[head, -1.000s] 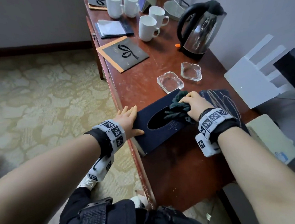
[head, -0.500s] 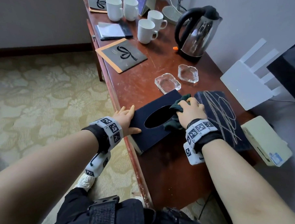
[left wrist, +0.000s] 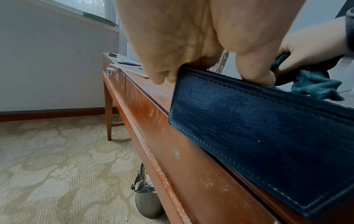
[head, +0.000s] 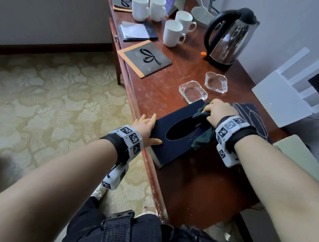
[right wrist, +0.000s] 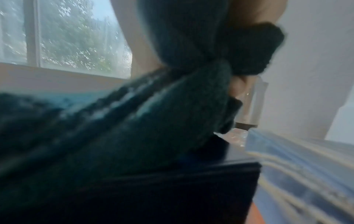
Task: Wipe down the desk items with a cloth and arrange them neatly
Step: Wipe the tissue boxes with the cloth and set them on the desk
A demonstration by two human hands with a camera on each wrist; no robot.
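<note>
With the left hand (head: 146, 128) laid flat against the tissue box (head: 176, 138) at the desk's (head: 194, 183) near left edge and the right hand (head: 218, 112) clutching the cloth (head: 203, 135) on top, a hard swipe could shove the box off the edge or into the glass dish (head: 193, 91) just beyond.

We see the tissue box (head: 174, 147) on the desk (head: 194, 183) at its front edge; ashtrays (head: 193, 91) just behind, kettle (head: 228, 39) and mugs (head: 173, 33) farther back.

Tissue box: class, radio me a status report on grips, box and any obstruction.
Left grip flat against tissue box end, steadying. Right grip holds cloth, pressing it on box top. Glass ashtray right beside box's far corner.
</note>
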